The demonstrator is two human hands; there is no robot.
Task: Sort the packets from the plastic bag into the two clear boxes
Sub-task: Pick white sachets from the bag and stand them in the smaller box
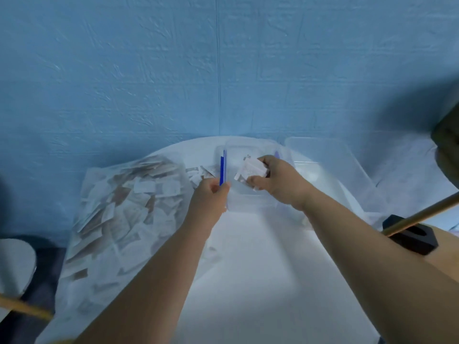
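Packets [146, 187] lie heaped by the dozen inside the plastic bag [119, 219]. The bag sprawls down the left of the frame, from the near edge of the white worktop [248, 269] up to mid-height. Judging by that bulk, the sorting looks to be at an early stage, with most of the load unsorted. Both forearms reach up from the bottom edge across the bare middle of the worktop.

Past the far end of the bag, a few loose packets [201, 172] lie on the worktop between the bag and the small clear box [248, 202]. The left hand [211, 197] sits at that box's left side with its fingers curled round the blue latch [222, 170], seemingly to steady the box. The right hand [278, 182] is over the same box, at the centre of the frame, pinching a bundle of packets [249, 170] between thumb and fingers. I cannot tell whether the bundle touches the box floor or hangs above it. The hand also hides much of the interior, so how many packets already lie there is unclear.

Further back, towards the upper right, the large clear box [335, 165] stands just beside the small one. Nothing shows inside it, though the view there is blurred. By my reading, one batch is on its way into the small box, the large box has received nothing visible, and nearly everything else remains in the bag. A blue wall [223, 70] closes the scene behind.
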